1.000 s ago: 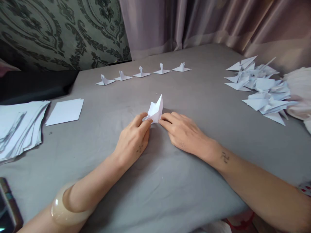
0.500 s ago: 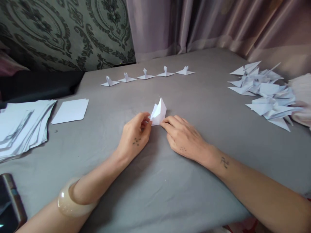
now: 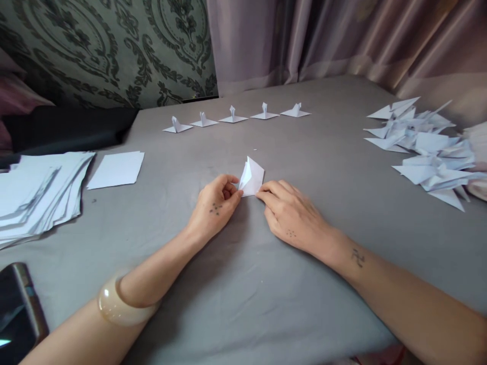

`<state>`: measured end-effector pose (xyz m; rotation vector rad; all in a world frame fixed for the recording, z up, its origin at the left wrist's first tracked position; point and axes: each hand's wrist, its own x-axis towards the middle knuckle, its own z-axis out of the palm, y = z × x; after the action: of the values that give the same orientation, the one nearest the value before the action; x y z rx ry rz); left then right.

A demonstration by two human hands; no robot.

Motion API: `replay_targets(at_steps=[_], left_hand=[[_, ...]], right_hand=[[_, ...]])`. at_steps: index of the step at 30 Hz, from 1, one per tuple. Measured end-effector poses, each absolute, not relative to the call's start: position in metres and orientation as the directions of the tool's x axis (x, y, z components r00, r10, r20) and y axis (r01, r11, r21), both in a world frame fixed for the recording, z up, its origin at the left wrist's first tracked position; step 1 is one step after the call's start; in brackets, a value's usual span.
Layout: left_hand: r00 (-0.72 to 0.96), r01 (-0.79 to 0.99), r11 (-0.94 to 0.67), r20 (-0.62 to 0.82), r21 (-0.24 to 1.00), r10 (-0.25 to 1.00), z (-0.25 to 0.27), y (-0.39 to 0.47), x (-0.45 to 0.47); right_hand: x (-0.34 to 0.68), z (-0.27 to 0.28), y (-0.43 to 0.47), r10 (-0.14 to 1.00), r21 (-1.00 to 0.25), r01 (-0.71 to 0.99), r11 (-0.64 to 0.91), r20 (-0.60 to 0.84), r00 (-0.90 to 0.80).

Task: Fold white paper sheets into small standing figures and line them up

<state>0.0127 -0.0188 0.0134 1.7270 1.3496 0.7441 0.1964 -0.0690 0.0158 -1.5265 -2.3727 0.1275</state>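
Observation:
A small piece of folded white paper (image 3: 253,177) rests on the grey cloth between my hands, its pointed top facing away from me. My left hand (image 3: 218,203) pinches its lower left corner between thumb and fingers. At the lower right corner, the fingertips of my right hand (image 3: 287,210) are pressed together on the paper's edge. Beyond it, several folded paper figures (image 3: 233,116) stand in a row, each with flat points at the sides and an upright part in the middle.
To the left lie a stack of white paper sheets (image 3: 41,197) and a smaller pile of cut paper (image 3: 117,170). A phone (image 3: 21,309) is at the lower left, a black cloth (image 3: 72,129) behind the sheets. A heap of folded paper pieces (image 3: 429,142) lies at the right.
The folded paper's raised left flap now lies flatter, and its outline looks more like a kite. Both hands stay at its lower corners. The whole view has shifted slightly.

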Motion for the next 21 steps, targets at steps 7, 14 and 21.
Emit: replay_targets(at_steps=[7, 14, 21], left_hand=[[0.265, 0.517, -0.109, -0.038, 0.849, 0.964, 0.018, -0.019, 0.014], [0.252, 0.536, -0.107, -0.038, 0.837, 0.967, 0.019, -0.020, 0.013], [0.163, 0.366, -0.055, -0.006, 0.929, 0.987, 0.044, -0.009, 0.004]], right_hand=[[0.187, 0.015, -0.071, 0.891, -0.174, 0.887, 0.429, 0.243, -0.383], [0.183, 0.017, -0.073, 0.883, -0.151, 0.880, 0.451, 0.218, -0.415], [0.183, 0.020, -0.073, 0.887, -0.150, 0.881, 0.448, 0.195, -0.418]])
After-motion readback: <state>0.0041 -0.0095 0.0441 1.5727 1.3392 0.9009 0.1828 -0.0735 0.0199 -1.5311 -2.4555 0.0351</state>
